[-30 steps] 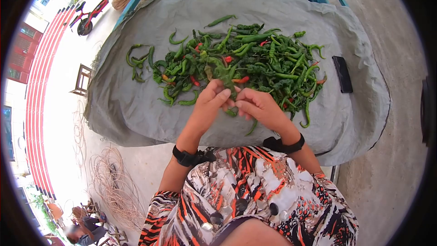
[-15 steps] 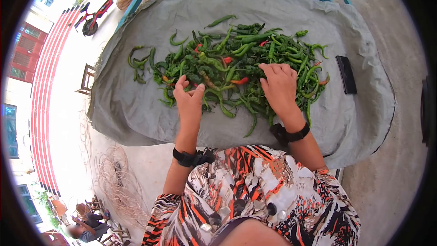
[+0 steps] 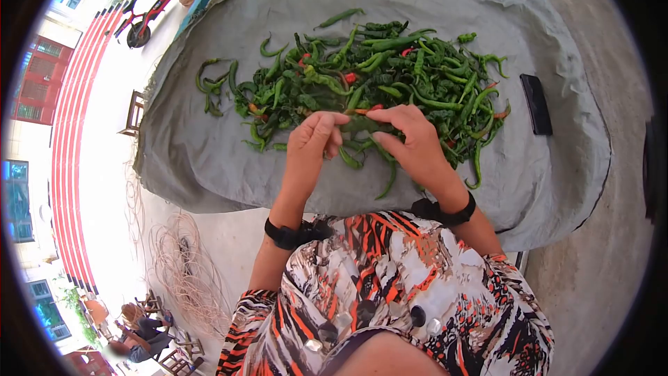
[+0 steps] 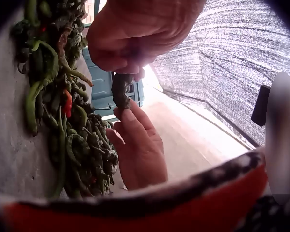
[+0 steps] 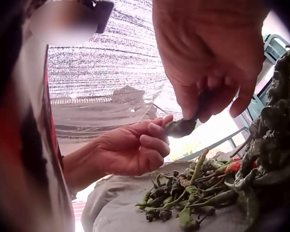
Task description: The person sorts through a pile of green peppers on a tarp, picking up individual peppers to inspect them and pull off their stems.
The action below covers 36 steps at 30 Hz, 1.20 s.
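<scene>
Between the two hands, above the near edge of a pile of green peppers (image 3: pixel 438 83), is a dark green pepper (image 3: pixel 358 125). The left hand (image 3: pixel 311 141) pinches one end of it between thumb and fingers; the right hand (image 3: pixel 416 145) pinches the other end. In the left wrist view the dark, wrinkled pepper (image 4: pixel 121 91) spans the space between the left hand (image 4: pixel 145 34) and the right hand (image 4: pixel 141 154). The right wrist view shows the pepper (image 5: pixel 181 127) with the left hand (image 5: pixel 130 151) at one end and the right hand (image 5: pixel 210 58) at the other.
A grey cloth (image 3: pixel 229 167) lies under the peppers, with a few red ones (image 3: pixel 350 78) among them. A black phone (image 3: pixel 536 104) lies at the right. Several peppers (image 3: pixel 212 87) sit apart at the left. A seated person (image 3: pixel 142 341) is at the lower left.
Half a second ago the hands were apart over the pile; now they have come together with a dark pepper between them. The head view has shifted slightly.
</scene>
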Tool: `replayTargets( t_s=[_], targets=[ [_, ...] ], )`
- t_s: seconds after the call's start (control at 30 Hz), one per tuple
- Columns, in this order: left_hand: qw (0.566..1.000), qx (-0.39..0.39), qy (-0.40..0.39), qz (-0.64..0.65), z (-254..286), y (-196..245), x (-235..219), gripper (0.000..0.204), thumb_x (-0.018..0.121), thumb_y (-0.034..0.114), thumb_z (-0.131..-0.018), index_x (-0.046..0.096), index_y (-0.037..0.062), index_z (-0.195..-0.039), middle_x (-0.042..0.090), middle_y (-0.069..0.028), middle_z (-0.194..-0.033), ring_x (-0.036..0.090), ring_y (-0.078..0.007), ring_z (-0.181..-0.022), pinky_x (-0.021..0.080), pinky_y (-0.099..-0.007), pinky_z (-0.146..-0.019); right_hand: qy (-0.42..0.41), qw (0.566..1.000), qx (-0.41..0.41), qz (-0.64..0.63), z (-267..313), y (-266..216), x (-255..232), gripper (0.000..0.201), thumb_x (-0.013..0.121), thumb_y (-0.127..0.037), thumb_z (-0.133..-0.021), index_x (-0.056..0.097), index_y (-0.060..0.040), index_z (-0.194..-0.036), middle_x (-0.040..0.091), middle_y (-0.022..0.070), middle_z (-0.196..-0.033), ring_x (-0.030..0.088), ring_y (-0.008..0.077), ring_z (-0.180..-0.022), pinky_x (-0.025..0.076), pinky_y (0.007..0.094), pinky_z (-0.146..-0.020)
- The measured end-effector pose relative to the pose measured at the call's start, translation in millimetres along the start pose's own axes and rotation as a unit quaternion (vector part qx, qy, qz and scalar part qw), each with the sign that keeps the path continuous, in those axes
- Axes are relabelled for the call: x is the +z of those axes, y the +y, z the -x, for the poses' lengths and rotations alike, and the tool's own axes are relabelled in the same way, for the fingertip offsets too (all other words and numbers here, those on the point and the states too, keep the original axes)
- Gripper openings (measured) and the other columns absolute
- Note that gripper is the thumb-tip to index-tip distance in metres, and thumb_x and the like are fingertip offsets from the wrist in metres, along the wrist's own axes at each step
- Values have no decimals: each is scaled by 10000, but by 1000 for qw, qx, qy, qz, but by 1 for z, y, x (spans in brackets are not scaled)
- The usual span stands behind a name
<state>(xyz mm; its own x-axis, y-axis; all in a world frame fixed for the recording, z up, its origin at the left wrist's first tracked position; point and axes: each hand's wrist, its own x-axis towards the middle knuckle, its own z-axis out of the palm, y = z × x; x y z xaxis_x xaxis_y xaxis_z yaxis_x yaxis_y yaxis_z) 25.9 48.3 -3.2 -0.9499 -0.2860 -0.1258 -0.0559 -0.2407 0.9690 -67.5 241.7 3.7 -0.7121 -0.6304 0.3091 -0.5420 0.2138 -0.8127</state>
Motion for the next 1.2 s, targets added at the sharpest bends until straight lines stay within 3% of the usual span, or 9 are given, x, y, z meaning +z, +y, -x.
replayTargets(
  t_s=[0.1,0.2,0.4,0.5,0.7,0.77,0.87,1.1,1.2],
  targets=[
    [998,28,17,56,-3,1,-7,316,472,290,-1044,633,24,-1102,548,25,-738,478,-55,-632,375,-200,-579,-8,1000,-12,13,0,-4,-10,435,720,-84,-758,640,-81,-1186,646,91,-1084,568,283,-1023,440,386,-921],
    [996,60,43,49,-11,4,-18,327,459,285,-1050,631,17,-1125,575,15,-784,490,-59,-646,388,-203,-589,11,974,-57,220,2,4,-11,489,741,-125,-728,624,-105,-1202,632,67,-1103,552,274,-1048,430,395,-914],
    [989,58,121,63,-19,3,-9,378,517,188,-1015,478,7,-1344,618,-27,-885,506,-59,-661,411,-211,-596,-93,916,-114,374,-1,14,14,445,773,-201,-676,644,-131,-1096,616,19,-1021,529,226,-1009,404,367,-863],
    [987,57,136,58,-21,-9,-16,348,549,147,-983,516,15,-1304,615,-20,-890,502,-47,-664,409,-205,-596,-145,877,-115,444,-1,30,33,370,759,-194,-686,659,-140,-1038,606,11,-959,531,216,-956,400,360,-822],
    [994,-6,-21,-103,-16,-12,-17,273,575,136,-955,592,62,-1217,588,20,-877,478,-32,-662,402,-192,-595,-100,896,-135,411,-2,37,37,160,636,-146,-741,671,-156,-897,569,26,-827,555,197,-879,396,350,-786],
    [980,-10,-80,-182,-15,-17,-15,282,617,126,-931,600,66,-1206,563,33,-862,455,-24,-667,399,-192,-593,-80,920,-108,367,-7,35,32,211,682,-138,-743,679,-146,-953,596,21,-870,567,207,-866,396,356,-768],
    [969,19,-94,-227,-11,-15,-4,288,649,124,-918,602,59,-1194,554,42,-863,451,-31,-662,402,-202,-594,-41,948,-82,306,-11,22,23,251,707,-129,-750,679,-125,-999,620,25,-910,578,222,-876,402,366,-761],
    [987,42,-77,-131,-21,-11,2,126,596,132,-965,630,24,-1019,602,20,-800,489,-43,-676,421,-207,-623,-11,973,-87,214,-13,8,21,271,715,-116,-755,670,-113,-1022,631,44,-930,576,243,-885,425,388,-800],
    [992,70,-28,-100,-20,0,-8,126,569,135,-979,627,25,-999,600,14,-791,505,-46,-678,423,-206,-628,-27,981,-83,175,-14,13,10,298,718,-109,-776,671,-95,-1070,645,77,-960,590,268,-905,460,388,-794]
  ],
)
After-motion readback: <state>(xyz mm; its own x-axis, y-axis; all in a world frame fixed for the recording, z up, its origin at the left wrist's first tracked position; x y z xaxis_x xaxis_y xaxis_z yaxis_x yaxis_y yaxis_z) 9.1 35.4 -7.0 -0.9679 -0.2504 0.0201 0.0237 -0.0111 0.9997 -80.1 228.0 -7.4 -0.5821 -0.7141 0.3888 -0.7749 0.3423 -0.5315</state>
